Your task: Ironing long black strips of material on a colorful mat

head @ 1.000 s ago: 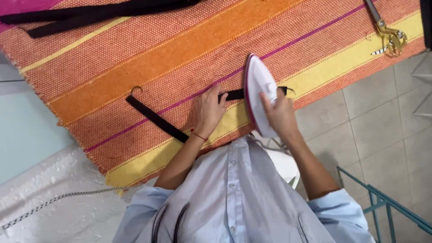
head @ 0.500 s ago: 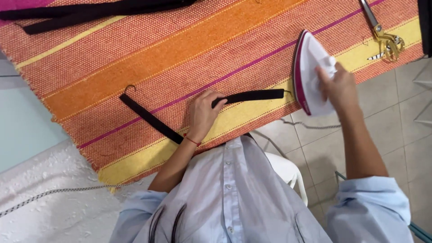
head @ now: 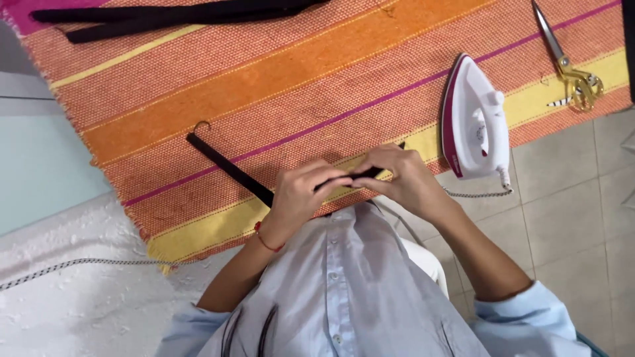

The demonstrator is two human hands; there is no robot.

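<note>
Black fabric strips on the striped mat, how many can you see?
2. One black strip runs from mid-mat to both hands, left hand and right hand pinching it. Another black strip lies along the mat's top edge, possibly several overlapping.

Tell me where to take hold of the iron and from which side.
Grip the white handle on top of the iron, coming down from above. It lies flat on the striped cloth, handle facing up and clear; its cord trails off the near end, so avoid that side.

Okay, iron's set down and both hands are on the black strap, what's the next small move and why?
Probably fold or flatten the black strap end on the striped cloth: left hand and right hand pinch it together, and the iron stands parked beside them.
</note>
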